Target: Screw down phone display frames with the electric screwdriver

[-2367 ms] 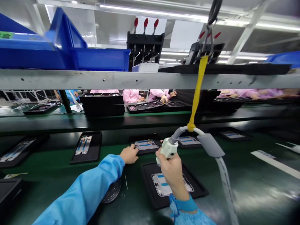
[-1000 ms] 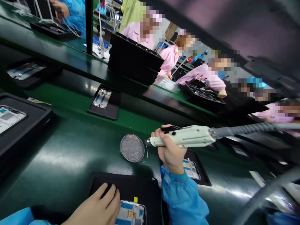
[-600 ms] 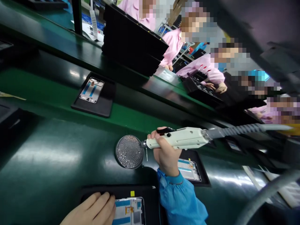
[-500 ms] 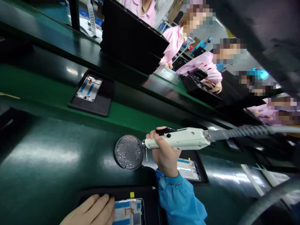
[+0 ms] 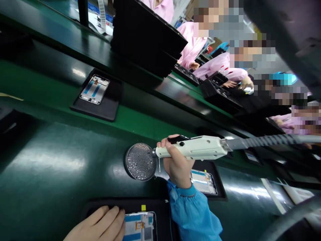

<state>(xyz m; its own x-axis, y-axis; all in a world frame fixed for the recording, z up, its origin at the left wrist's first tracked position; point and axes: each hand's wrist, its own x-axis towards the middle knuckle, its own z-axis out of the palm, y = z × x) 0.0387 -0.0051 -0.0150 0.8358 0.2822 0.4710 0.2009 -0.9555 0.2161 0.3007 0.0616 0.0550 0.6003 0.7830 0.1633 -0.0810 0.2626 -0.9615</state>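
Observation:
My right hand (image 5: 177, 164) is closed round a white electric screwdriver (image 5: 194, 147) held level, its tip at the right rim of a round perforated metal screw dish (image 5: 140, 161) on the dark green bench. A grey cable (image 5: 271, 140) runs off from the tool to the right. My left hand (image 5: 99, 225) lies flat, fingers out, on a black tray (image 5: 155, 206) at the bottom edge, just left of the phone frame (image 5: 139, 227) lying in it.
Another black tray with a phone frame (image 5: 203, 181) lies behind my right wrist. A third tray with a frame (image 5: 95, 89) rides the green conveyor. Stacked black trays (image 5: 147, 36) stand on the far ledge. People in pink coats (image 5: 215, 67) work opposite.
The view swung down and left from the conveyor to the bench. My right hand brought the screwdriver tip to the dish's rim; my left hand now rests on a near tray.

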